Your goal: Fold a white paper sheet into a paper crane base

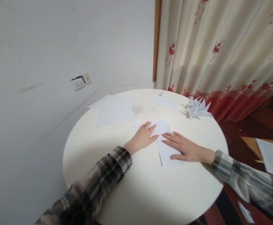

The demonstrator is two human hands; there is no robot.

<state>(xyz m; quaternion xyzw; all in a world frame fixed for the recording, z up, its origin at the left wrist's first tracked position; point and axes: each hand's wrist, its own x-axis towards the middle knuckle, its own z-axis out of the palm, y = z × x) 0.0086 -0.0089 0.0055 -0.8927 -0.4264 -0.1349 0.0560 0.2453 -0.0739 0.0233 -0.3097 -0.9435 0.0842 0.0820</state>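
Note:
A sheet of white paper (162, 126), with a slanting edge and a narrower lower part, lies on the round white table (136, 193) beneath both hands. Resting on its upper left part is my left hand (145, 136), fingers spread and pointing away from me. My right hand (182, 146) lies flat over the lower right part with the fingers apart, pointing left. The paper's left corner peeks out beyond my left fingers. Both palms cover some of it, so its full outline and any folds there are hidden.
White sheets (115, 111) lie at the table's back left. Toward the back are another sheet (164, 102) and a small folded paper piece (162, 93). Several folded paper cranes (197, 107) cluster at the right rim. A wall socket (78, 83) and a curtain (211, 53) stand behind.

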